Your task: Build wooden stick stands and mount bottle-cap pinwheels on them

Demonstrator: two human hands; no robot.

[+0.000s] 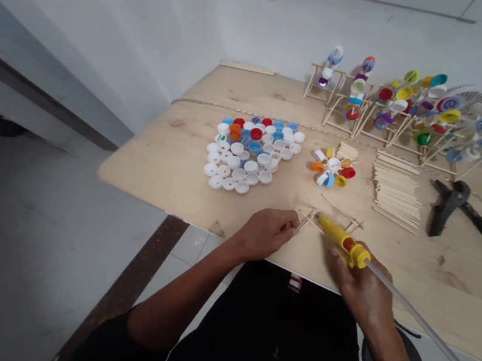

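Observation:
My right hand is wrapped round a yellow hot glue gun, with a long clear glue stick coming out of its rear. The gun's nozzle points left, close to a joint of a small frame of thin wooden sticks lying at the table's near edge. Closed in a pinch, my left hand holds a wooden stick at the frame's left end. Whether the nozzle touches the wood I cannot tell.
Many bottle caps lie left of centre. A cap wheel and stacked wooden sticks sit to the right, then a black tool. Finished-looking stick stands with cap wheels line the back. A string crosses the table.

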